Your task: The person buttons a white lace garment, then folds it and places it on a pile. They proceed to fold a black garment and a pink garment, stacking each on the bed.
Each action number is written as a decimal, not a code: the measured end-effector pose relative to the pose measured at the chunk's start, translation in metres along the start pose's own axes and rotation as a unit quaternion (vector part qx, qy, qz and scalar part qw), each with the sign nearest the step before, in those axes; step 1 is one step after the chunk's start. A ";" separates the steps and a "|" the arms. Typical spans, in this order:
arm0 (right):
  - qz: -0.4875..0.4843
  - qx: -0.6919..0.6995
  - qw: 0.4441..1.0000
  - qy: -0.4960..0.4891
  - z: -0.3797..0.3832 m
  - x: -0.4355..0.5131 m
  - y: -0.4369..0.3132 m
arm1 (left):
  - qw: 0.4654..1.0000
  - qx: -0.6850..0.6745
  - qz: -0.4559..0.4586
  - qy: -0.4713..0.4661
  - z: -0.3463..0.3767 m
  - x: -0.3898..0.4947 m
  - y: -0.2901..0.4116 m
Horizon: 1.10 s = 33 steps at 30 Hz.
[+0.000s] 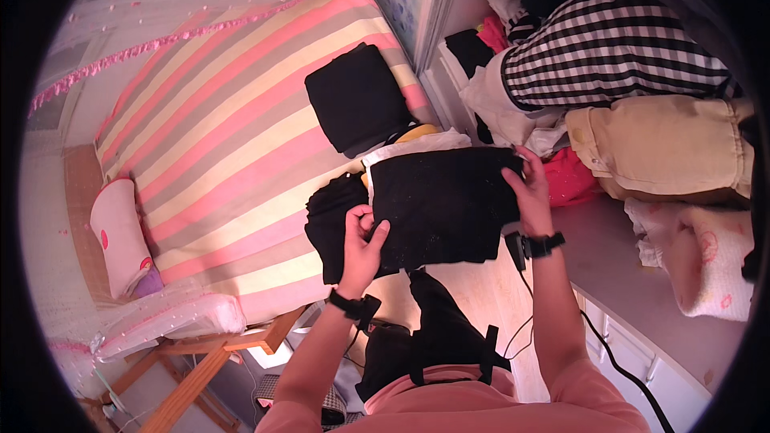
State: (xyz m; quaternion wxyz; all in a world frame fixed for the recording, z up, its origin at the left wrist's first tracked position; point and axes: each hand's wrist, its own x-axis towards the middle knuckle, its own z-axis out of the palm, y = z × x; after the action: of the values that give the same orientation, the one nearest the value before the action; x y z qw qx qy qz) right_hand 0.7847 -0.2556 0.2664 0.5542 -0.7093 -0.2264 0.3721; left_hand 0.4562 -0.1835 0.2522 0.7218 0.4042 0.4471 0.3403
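Observation:
A folded black garment (445,204) with a white band along its left edge spans the space between my hands, held out over the bed's near corner. My left hand (363,246) pinches its lower left part, thumb on top. At the upper right corner, my right hand (530,189) grips the cloth between thumb and fingers. Beneath and to the left lies a crumpled black garment (331,222) on the bed. Just beyond, a neatly folded black garment (358,99) rests on the striped sheet, with white and yellow cloth (421,135) showing beside it.
A bed (240,126) with a striped sheet fills the left; a pillow (120,240) lies at its far left side. On the right, a shelf top (607,246) carries a checked cloth (613,42), beige garment (668,144) and pink-white towel (704,258). A black cable (625,361) hangs below.

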 end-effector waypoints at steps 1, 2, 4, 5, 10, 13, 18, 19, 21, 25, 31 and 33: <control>-0.027 -0.057 0.998 -0.022 0.012 0.009 0.008 | 0.995 0.087 -0.011 0.038 -0.001 0.002 -0.012; -0.024 -0.105 0.994 -0.025 0.020 0.014 0.013 | 0.987 0.156 0.028 0.037 0.000 0.000 -0.020; -0.080 -0.266 0.960 -0.026 0.032 0.016 0.017 | 0.923 0.365 0.089 0.082 0.003 -0.007 -0.024; -0.145 -0.347 0.927 0.001 0.036 0.007 0.017 | 0.882 0.449 0.087 0.115 0.010 -0.012 -0.022; -0.231 -0.506 0.823 -0.116 0.070 -0.053 0.028 | 0.770 0.581 0.256 -0.064 0.049 -0.012 -0.013; -0.172 -0.571 0.780 -0.187 0.092 -0.057 0.055 | 0.770 0.616 0.147 -0.081 0.062 0.019 -0.038; -0.229 -0.574 0.768 -0.165 0.099 -0.040 0.105 | 0.765 0.625 0.144 -0.069 0.039 0.039 -0.087; -0.224 -0.582 0.763 -0.171 0.099 -0.039 0.112 | 0.768 0.618 0.158 -0.062 0.036 0.041 -0.094; -0.212 -0.602 0.751 -0.170 0.101 -0.042 0.119 | 0.765 0.622 0.149 -0.075 0.032 0.040 -0.101; -0.220 -0.599 0.751 -0.170 0.103 -0.043 0.110 | 0.767 0.617 0.159 -0.073 0.029 0.039 -0.097; -0.232 -0.563 0.769 -0.196 0.096 -0.051 0.075 | 0.616 0.746 0.210 -0.138 -0.005 -0.049 -0.093; -0.233 -0.590 0.749 -0.192 0.094 -0.058 0.066 | 0.510 0.811 0.242 -0.154 -0.034 -0.110 -0.099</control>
State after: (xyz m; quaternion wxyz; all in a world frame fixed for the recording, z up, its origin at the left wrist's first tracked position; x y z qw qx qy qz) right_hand 0.6691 -0.2585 0.2092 0.0400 -0.7336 -0.6610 0.1524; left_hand 0.3974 -0.3120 0.1957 0.0262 0.9520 0.2952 -0.0767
